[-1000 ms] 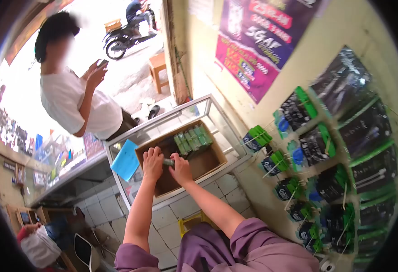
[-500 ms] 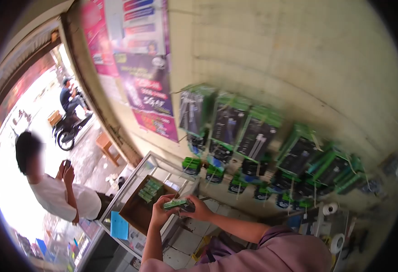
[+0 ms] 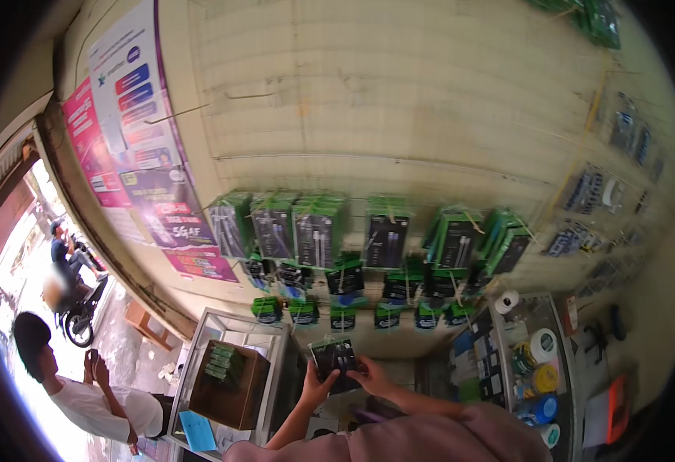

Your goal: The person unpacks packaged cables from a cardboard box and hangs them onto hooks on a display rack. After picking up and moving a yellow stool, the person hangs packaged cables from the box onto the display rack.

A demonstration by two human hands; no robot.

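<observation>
In front of me, low in the head view, I hold a black-and-green package (image 3: 333,360) with two pale upright shapes printed on its front. My left hand (image 3: 318,385) grips its left side, thumb across the lower face. At its lower right corner, my right hand (image 3: 373,379) is closed on the same package. Whether it is one package or a small stack cannot be told. An open cardboard box (image 3: 249,389) stands left of my hands, with a stack of green-edged packages (image 3: 223,363) inside.
The box stands on a glass display case (image 3: 276,339) beside a blue sheet (image 3: 197,431). Black-and-green packages (image 3: 318,235) hang in rows on the wall ahead. A second case (image 3: 499,369) with jars on it is at right. A person (image 3: 114,404) stands at left, near a motorcycle (image 3: 80,323).
My view has swung right and up, bringing more wall and the right-hand case into sight. The package, edge-on before, is turned with its black front towards me.
</observation>
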